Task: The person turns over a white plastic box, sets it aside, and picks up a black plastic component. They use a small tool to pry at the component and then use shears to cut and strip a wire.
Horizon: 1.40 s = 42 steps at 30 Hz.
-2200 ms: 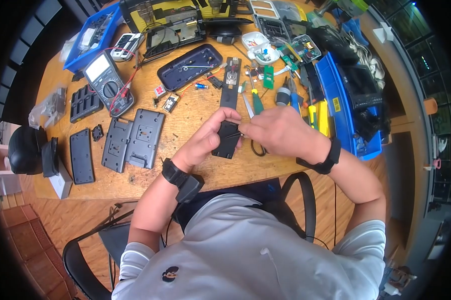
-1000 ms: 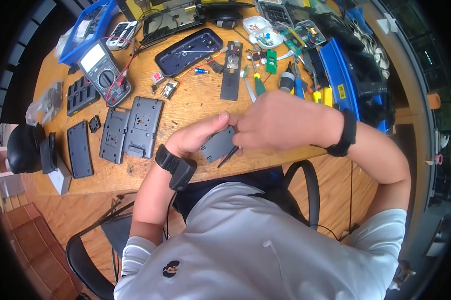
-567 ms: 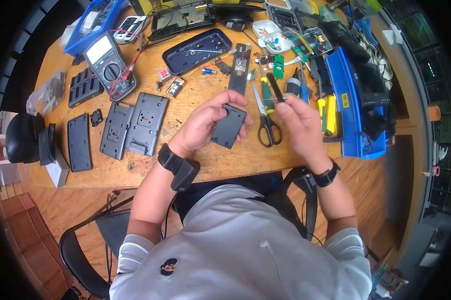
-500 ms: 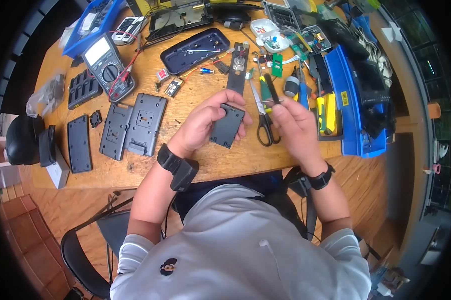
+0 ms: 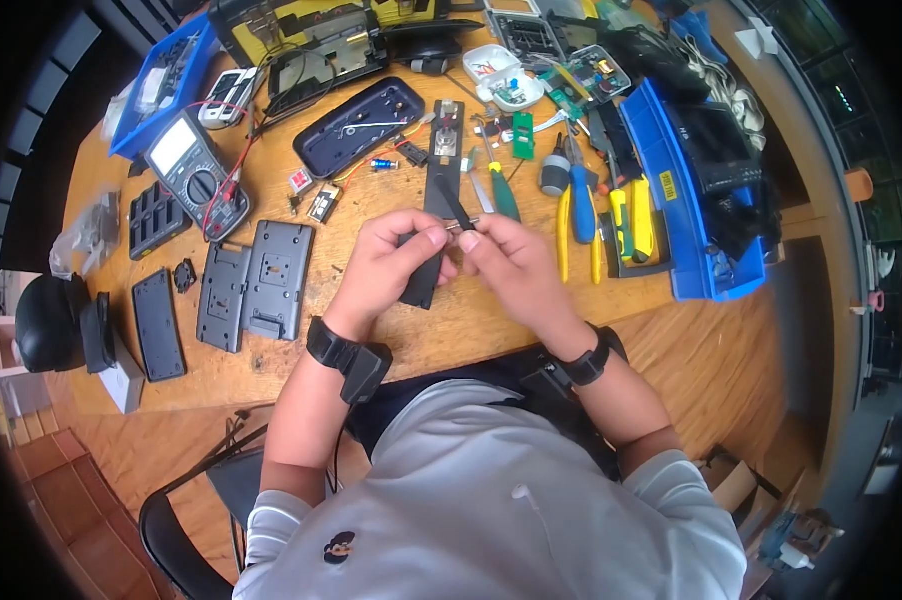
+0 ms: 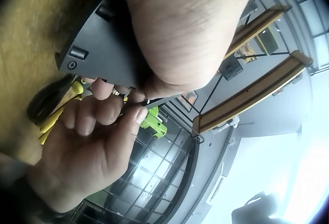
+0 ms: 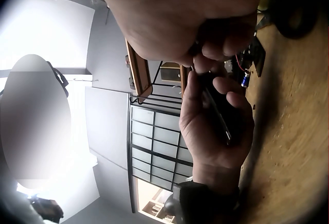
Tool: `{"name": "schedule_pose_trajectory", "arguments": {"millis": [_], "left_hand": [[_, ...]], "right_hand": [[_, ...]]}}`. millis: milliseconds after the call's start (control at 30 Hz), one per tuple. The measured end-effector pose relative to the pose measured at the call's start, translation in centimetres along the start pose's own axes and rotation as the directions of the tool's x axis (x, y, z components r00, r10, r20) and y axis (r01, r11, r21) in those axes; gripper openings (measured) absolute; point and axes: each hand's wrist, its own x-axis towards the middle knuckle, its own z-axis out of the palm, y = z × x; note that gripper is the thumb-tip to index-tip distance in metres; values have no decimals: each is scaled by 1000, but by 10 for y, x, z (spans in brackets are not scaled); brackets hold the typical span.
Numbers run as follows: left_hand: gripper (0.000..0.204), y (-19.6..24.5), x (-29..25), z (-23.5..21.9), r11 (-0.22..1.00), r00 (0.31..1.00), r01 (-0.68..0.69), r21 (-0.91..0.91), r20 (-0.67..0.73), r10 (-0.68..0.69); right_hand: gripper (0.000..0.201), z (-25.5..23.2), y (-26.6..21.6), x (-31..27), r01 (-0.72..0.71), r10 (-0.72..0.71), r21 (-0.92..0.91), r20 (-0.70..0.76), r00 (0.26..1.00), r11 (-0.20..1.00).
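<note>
My left hand (image 5: pixel 379 268) grips a flat black plastic case (image 5: pixel 423 286) over the table's front part. Two small slots and a screw show on that case in the left wrist view, near one corner. Close against the left fingertips, my right hand (image 5: pixel 519 268) pinches a slim black bar-shaped tool (image 5: pixel 454 204), which points away from the body. A thin metal piece (image 5: pixel 461 226) crosses the tool at the fingertips. The right hand's fingers are curled in the left wrist view. Past the hands lies a long black strip (image 5: pixel 441 172) with metal parts.
Scissors (image 5: pixel 480 192), partly hidden, and a green-handled screwdriver (image 5: pixel 505 192) lie beyond the right hand. Yellow-handled pliers (image 5: pixel 564 235) and a blue bin (image 5: pixel 693 278) stand to the right. A black plate pair (image 5: pixel 276 275) and a multimeter (image 5: pixel 201 185) lie left.
The right hand with its tool moves left to meet the left hand. The case, earlier showing its broad face, is now turned more edge-on to the head view.
</note>
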Motion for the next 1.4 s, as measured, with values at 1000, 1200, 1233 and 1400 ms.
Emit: {"name": "schedule_pose_trajectory", "arguments": {"millis": [1000,1200,1233,1400], "left_hand": [[18,-4,6,-6,985,966,-79,156,-232,114],[14,-3,11,-22,974,928,-163,156,-311,205],[14,-3,13,-22,974,925,-162,158,-319,205],[37,14,17,-17,951,863,-238,196,-406,300]], "right_hand": [[23,-7,-26,41,68,-79,-424,-8,997,903],[24,9,-13,89,162,-151,-378,59,987,912],[24,12,-11,95,215,-197,-333,88,976,918],[17,14,-12,103,319,-327,-353,36,944,880]]}}
